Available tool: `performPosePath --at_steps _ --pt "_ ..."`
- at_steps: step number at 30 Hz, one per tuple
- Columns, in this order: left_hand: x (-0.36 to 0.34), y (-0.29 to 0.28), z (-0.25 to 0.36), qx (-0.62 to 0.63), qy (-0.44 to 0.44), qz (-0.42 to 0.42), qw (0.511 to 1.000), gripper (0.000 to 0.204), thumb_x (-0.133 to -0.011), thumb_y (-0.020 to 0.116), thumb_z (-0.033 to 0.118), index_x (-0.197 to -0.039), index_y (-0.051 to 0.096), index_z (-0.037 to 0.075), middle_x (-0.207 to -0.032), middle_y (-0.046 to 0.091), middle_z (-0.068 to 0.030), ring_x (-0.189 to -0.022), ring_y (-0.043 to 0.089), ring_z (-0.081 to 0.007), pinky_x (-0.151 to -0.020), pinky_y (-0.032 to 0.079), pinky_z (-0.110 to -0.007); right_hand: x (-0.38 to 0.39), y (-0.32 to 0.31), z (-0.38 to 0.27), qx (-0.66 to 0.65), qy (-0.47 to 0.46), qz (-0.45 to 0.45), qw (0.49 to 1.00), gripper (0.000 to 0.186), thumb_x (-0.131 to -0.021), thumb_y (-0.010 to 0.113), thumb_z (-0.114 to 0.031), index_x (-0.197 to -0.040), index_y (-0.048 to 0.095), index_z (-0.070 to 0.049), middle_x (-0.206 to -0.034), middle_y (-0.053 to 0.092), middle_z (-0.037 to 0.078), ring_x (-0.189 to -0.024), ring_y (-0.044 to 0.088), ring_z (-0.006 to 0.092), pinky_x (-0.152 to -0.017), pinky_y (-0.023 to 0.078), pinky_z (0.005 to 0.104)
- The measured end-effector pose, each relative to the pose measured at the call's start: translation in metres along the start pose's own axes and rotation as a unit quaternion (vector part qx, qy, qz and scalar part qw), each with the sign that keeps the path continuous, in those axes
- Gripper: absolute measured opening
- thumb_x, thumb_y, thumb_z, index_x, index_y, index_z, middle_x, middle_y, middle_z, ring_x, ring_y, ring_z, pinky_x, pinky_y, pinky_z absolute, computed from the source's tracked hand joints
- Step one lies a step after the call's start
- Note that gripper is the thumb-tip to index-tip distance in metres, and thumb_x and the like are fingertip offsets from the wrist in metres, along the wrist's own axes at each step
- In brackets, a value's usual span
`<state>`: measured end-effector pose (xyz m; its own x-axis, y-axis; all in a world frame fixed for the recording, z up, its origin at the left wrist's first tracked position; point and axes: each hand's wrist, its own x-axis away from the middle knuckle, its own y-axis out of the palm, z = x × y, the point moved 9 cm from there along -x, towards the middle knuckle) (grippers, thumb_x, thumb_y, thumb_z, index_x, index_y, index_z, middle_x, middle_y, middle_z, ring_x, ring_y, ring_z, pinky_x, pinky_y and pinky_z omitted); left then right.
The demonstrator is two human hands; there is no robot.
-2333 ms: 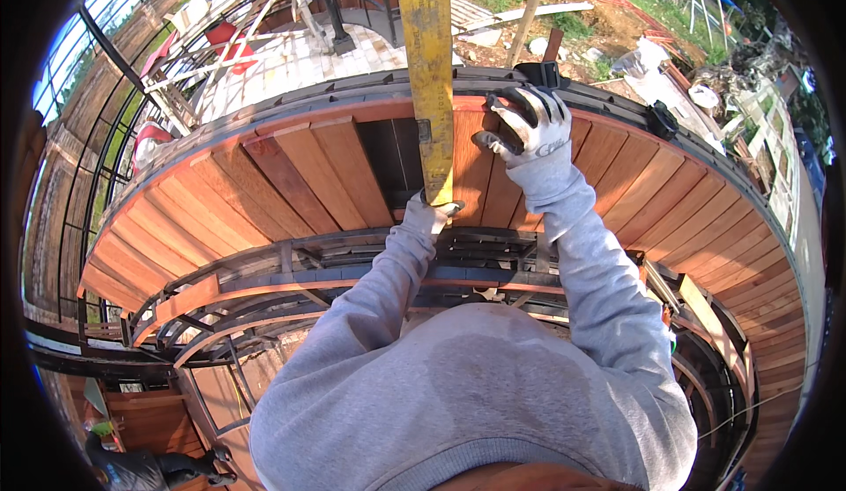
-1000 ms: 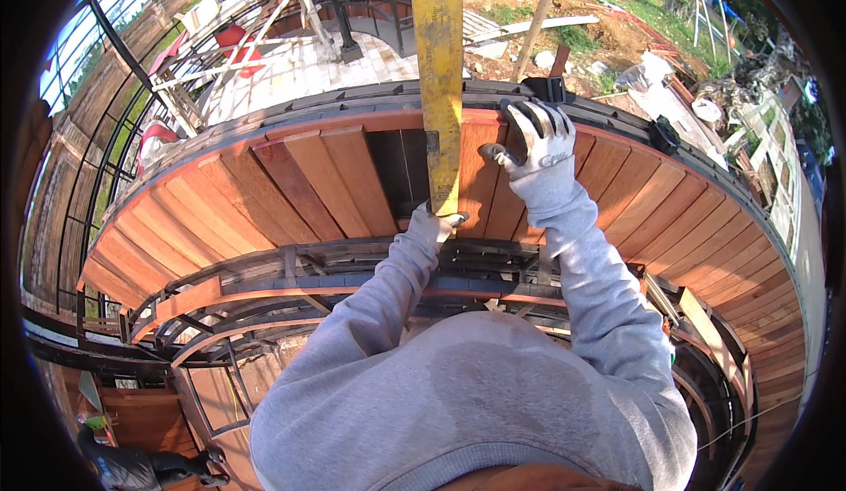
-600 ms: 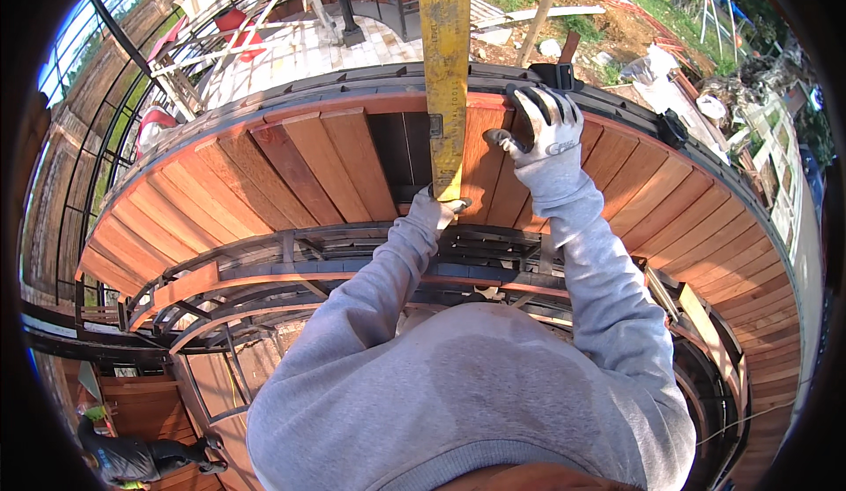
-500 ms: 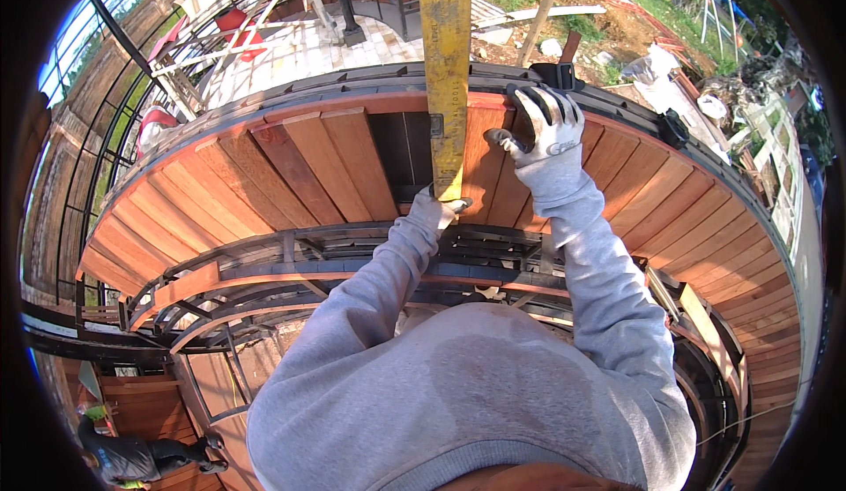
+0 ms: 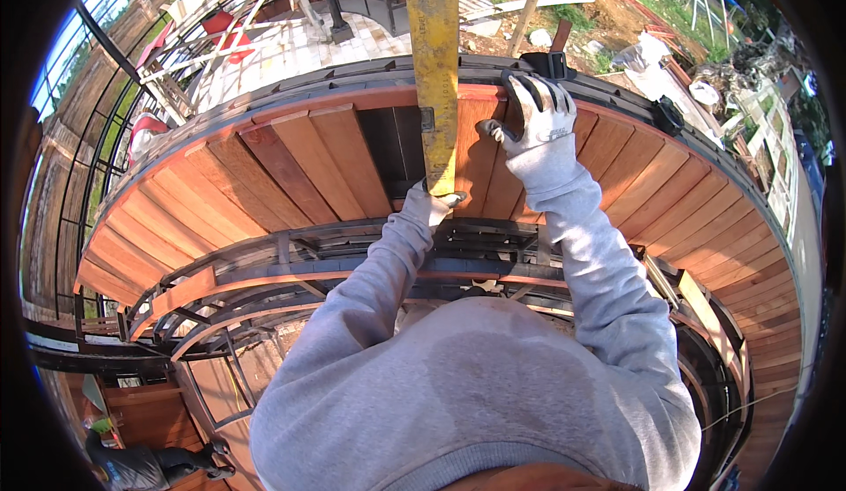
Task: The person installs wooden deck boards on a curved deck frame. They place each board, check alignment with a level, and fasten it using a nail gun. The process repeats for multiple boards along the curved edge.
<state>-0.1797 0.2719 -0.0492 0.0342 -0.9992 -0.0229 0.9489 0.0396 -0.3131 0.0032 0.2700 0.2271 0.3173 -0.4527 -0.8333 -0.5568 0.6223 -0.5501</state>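
A long, worn yellow spirit level lies across the curved row of reddish-brown boards, running away from me. My gloved left hand is closed around its near end, the thumb showing along the right side. To the right of the level, my gloved right hand rests on a wooden board, fingertips at the far rim and thumb stretched apart from them. Left of the level a gap between boards shows dark framing. Both of my sleeves are grey.
Black curved metal framing with wooden strips runs below the boards. A black clamp-like piece sits on the far rim beside my right hand. At lower left a person in dark clothes is on a lower level. Beyond lie rubble and pale tiles.
The view has shifted slightly, so the boards and level appear a little further left. My hands keep the same places on the level and the boards.
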Motion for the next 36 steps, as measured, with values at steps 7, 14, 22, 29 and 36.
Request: performPosePath --at_steps 7,14,22,29,36 --pt "-0.002 0.007 -0.008 0.071 0.002 -0.031 0.997 0.044 -0.08 0.087 0.025 -0.109 0.066 0.0 -0.094 0.073 -0.0079 -0.083 0.067 -0.0162 -0.076 0.054 -0.032 0.001 0.006 0.0 0.052 0.018 -0.046 0.997 0.073 -0.07 0.083 -0.045 -0.131 0.056 -0.016 -0.132 0.056 0.007 -0.129 0.048 0.0288 -0.11 0.032 0.0506" --pt "0.001 -0.001 0.006 -0.024 0.013 0.011 1.0 0.042 -0.08 0.087 0.024 -0.108 0.067 0.0 -0.088 0.073 -0.0069 -0.077 0.066 -0.0162 -0.073 0.054 -0.032 0.001 0.001 -0.002 0.045 -0.005 -0.022 0.999 0.066 -0.072 0.083 -0.046 -0.129 0.061 -0.02 -0.127 0.059 0.006 -0.122 0.053 0.0297 -0.104 0.037 0.0498" --pt "0.002 0.006 0.005 0.094 -0.007 -0.018 0.995 0.033 -0.082 0.085 0.02 -0.106 0.07 0.002 -0.09 0.073 -0.004 -0.076 0.065 -0.0125 -0.071 0.053 -0.03 0.005 0.008 0.0 0.053 -0.007 -0.034 0.998 0.061 -0.075 0.079 -0.051 -0.129 0.064 -0.029 -0.128 0.057 0.006 -0.125 0.049 0.0281 -0.108 0.033 0.0507" --pt "0.007 0.001 0.022 0.075 -0.008 0.002 0.997 0.03 -0.081 0.086 0.016 -0.099 0.068 0.001 -0.087 0.071 -0.0027 -0.074 0.063 -0.0124 -0.069 0.053 -0.03 0.005 0.007 0.002 0.058 -0.006 -0.032 0.998 0.061 -0.075 0.078 -0.052 -0.129 0.065 -0.028 -0.128 0.056 0.006 -0.124 0.049 0.0286 -0.106 0.034 0.0514" --pt "-0.003 0.007 -0.001 0.092 -0.013 -0.018 0.995 0.036 -0.081 0.086 0.018 -0.107 0.069 0.001 -0.092 0.074 -0.0056 -0.078 0.067 -0.0145 -0.072 0.054 -0.031 0.004 0.005 0.001 0.044 -0.006 -0.034 0.998 0.06 -0.074 0.08 -0.049 -0.128 0.065 -0.028 -0.129 0.056 0.006 -0.124 0.049 0.0287 -0.106 0.035 0.0509"
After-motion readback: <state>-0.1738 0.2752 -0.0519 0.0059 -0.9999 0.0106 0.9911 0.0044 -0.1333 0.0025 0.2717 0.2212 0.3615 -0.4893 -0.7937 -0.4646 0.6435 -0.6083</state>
